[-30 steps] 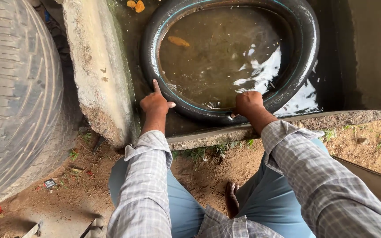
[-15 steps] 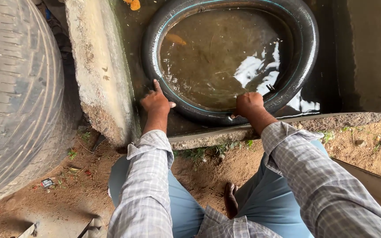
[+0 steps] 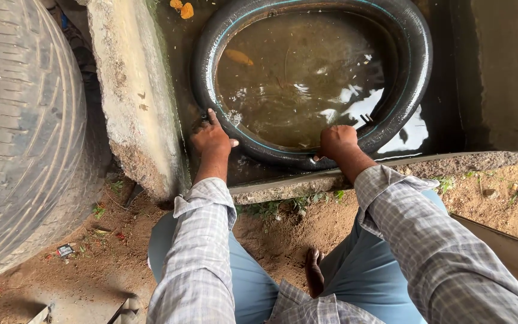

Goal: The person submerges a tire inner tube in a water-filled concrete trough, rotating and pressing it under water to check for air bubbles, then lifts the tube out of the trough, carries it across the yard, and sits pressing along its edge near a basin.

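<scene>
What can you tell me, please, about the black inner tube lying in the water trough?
The inner tube is a fat black rubber ring, inflated and glossy wet, with a thin pale line running round its wall. It lies flat, partly sunk in murky brown water inside the concrete trough, filling most of the trough's width. The left hand presses on its near-left curve with fingers spread, and the right hand grips its near edge. Ripples and sky reflections show in the water within the ring, where an orange leaf floats.
</scene>
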